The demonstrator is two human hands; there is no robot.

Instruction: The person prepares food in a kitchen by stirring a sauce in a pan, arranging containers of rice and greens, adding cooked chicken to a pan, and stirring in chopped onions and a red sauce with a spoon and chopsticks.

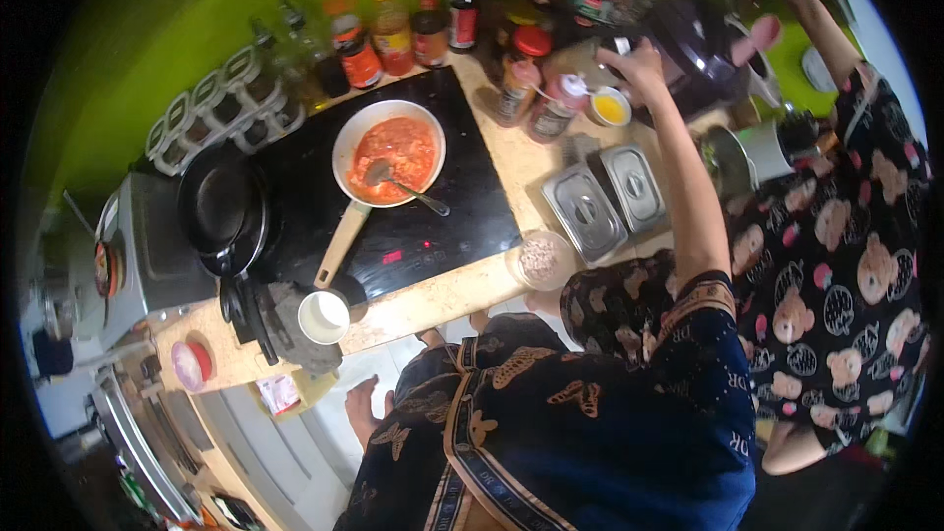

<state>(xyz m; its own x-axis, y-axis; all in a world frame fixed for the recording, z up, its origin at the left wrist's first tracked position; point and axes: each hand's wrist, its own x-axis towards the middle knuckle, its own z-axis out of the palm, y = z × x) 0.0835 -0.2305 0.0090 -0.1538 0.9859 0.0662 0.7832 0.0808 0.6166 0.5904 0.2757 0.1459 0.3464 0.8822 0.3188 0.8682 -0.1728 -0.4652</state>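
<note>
My right hand [640, 74] reaches to the back of the counter, its thumb and fingers about the top of a clear container [586, 63]. Blur hides whether it grips the container. Below it are a small bowl of yellow liquid [611, 108] and two squeeze bottles, one with a pale cap [558, 114] and one pinkish-topped [516, 99]. My left hand [363, 407] hangs low beside my body, empty, fingers apart. On the black cooktop [472, 184], a pale pan [346, 236] holds a chunky red sauce [394, 151] with a metal spoon [420, 195] in it.
Two lidded steel containers [586, 214] and a bowl of minced food [542, 259] stand right of the cooktop. Black frying pans [221, 206], a grey cloth [299, 317] and a white cup [324, 317] are at left. Sauce bottles [391, 37] line the wall. Another person [833, 258] stands close at right.
</note>
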